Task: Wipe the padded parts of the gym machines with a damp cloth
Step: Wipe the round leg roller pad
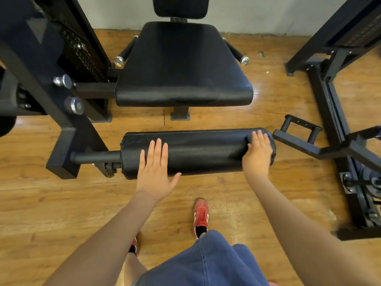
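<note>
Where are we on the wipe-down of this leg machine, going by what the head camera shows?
Done: nothing shows as wiped; no damp streaks can be made out on the pads. In hand: both hands are on the roller pad, the left hand flat, the right hand over its far end. No cloth is visible, though one under the right hand cannot be ruled out. Left: the seat and backrest, both untouched.

Black roller pad (198,153) and seat (181,65), honey-brown wood-grain floor (226,188), red shoe (201,215), blue shorts (206,263).
</note>
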The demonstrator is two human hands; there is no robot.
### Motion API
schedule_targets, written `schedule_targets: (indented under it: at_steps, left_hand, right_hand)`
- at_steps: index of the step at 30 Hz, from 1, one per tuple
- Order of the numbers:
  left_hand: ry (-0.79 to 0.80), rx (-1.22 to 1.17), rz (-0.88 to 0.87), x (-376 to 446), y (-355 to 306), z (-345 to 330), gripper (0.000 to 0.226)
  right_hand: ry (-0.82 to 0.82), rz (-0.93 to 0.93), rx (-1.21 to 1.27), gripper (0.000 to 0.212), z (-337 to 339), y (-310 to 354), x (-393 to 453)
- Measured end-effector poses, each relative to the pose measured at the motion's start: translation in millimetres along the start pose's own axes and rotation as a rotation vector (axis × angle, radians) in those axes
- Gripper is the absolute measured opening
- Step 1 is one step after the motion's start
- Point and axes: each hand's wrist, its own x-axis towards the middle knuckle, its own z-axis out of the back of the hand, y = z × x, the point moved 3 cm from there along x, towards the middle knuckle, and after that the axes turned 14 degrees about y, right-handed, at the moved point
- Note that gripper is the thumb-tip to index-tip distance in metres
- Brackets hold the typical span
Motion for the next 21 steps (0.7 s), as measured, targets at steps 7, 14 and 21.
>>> schedule_targets:
  at_steps: [7, 14, 21]
  left_hand:
    - [0.007, 0.017, -0.018, -1.1, 2.7, 0.3, 0.093]
    - [0.057, 0.008, -0.075, -4.9, 7.6, 12.4, 0.087]
    - [0.056, 0.021, -0.054, 17.2, -5.1, 32.7, 0.078]
  right_hand:
    - [0.244, 0.588, -0.141, 0.057, -49.7, 149.3, -39.9]
    - [0.195, 0.416, -0.066, 0.046, -4.6, 42.6, 11.7]
    - [0.062, 0.127, 0.005, 0.040, 8.5, 4.8, 19.7]
